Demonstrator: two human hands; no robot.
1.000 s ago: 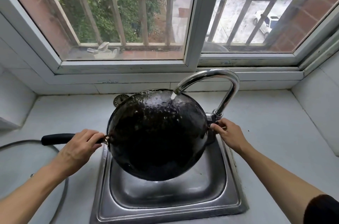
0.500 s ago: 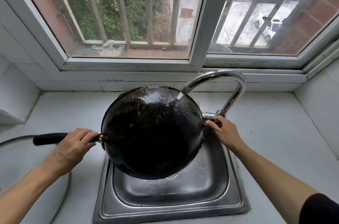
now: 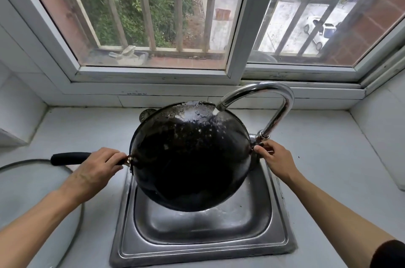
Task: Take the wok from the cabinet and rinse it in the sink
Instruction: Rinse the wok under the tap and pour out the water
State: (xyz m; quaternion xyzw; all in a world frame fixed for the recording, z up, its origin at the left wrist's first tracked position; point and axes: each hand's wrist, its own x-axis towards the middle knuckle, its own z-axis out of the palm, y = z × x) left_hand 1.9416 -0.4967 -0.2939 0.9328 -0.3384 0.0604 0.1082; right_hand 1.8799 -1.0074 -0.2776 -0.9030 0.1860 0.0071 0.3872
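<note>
Left hand: the left hand [image 3: 93, 171] is curled round the black handle [image 3: 70, 158] of the wok, gripping it just beside the rivets where handle meets bowl.
Right hand: the right hand [image 3: 277, 159] sits at the right rim of the wok, below the faucet base; fingers bent and closed on something there, but whether that is the wok's edge or the tap fitting cannot be told.
Wok: the wok [image 3: 190, 156] is held above the sink, tilted so that its dark inside faces the camera; far rim high, near rim low over the basin. Inside surface wet and glistening.
Water: a stream leaves the spout and strikes the upper right part of the wok's inside.
Faucet: the chrome faucet [image 3: 282, 105] arches from the right rear of the sink over to the wok's far rim.
Sink: the steel sink [image 3: 203, 243] is set into the table [image 3: 328, 136], partly covered by the wok.
Left of sink: a glass lid [image 3: 32, 193] lies flat on the table, near the left forearm.
Far side: a window [image 3: 238, 48] with outside bars.
</note>
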